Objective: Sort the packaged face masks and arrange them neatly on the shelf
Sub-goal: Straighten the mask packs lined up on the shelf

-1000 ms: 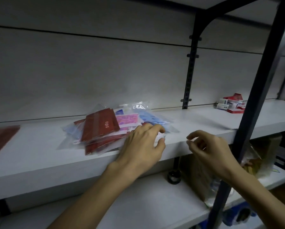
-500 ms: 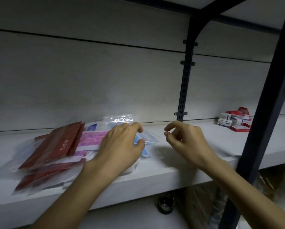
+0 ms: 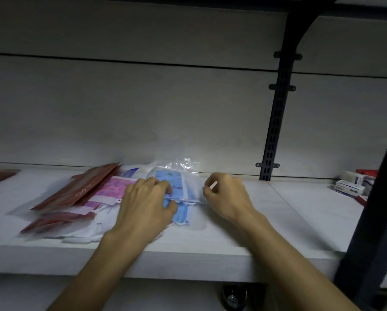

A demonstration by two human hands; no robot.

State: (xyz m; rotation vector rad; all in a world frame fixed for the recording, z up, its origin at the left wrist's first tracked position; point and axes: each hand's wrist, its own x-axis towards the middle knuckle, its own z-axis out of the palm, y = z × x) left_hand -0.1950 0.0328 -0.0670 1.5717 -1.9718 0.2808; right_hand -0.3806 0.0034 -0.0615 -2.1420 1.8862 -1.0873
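Both hands closer | left hand [image 3: 146, 204] pinches blue mask pack [image 3: 179, 187] | right hand [image 3: 227, 195] beside

Well right of where the fingers pinch, small white-and-blue boxes [image 3: 350, 187] sit beside red packets [image 3: 367, 172], a slotted black upright [image 3: 275, 122] rises behind, and below hangs what may be a dark round cap [image 3: 234, 296].

Head camera looks forward, close above shelf [image 3: 277, 221].
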